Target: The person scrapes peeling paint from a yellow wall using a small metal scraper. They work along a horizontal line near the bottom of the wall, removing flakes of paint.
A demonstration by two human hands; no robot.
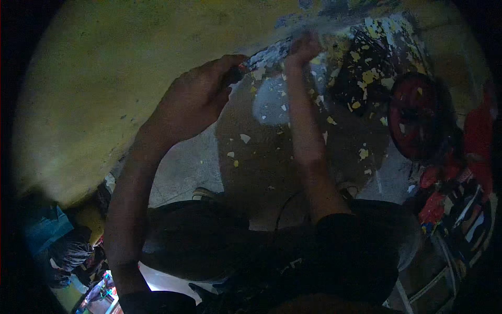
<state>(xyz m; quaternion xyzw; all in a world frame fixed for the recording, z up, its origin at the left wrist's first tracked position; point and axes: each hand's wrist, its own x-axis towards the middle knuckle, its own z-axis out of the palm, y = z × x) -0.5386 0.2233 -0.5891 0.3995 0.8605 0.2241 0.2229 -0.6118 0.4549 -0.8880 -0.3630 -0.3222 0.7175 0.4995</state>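
My left hand (pixel 196 94) is curled near the foot of a yellow wall (pixel 106 78), around a small dark object with a reddish tip (pixel 236 73); what it is cannot be made out. Farther right, my right hand (pixel 305 48) is bent into a blurred, fist-like shape by the wall's patchy base, and whether it holds anything is unclear. Between the hands, the lower wall shows a rough strip of bare, whitish-grey surface (pixel 270 55). Flakes of yellow and white paint (pixel 245 137) lie scattered over the floor (pixel 259 165) under both arms.
A red oval object (pixel 412 115) stands at the right, near a dark area strewn with paint flakes (pixel 368 76). Red cloth or bags (pixel 433 208) and a metal frame (pixel 447 259) are at the lower right. Dark plastic bags (pixel 72 251) and a teal item (pixel 49 229) lie lower left.
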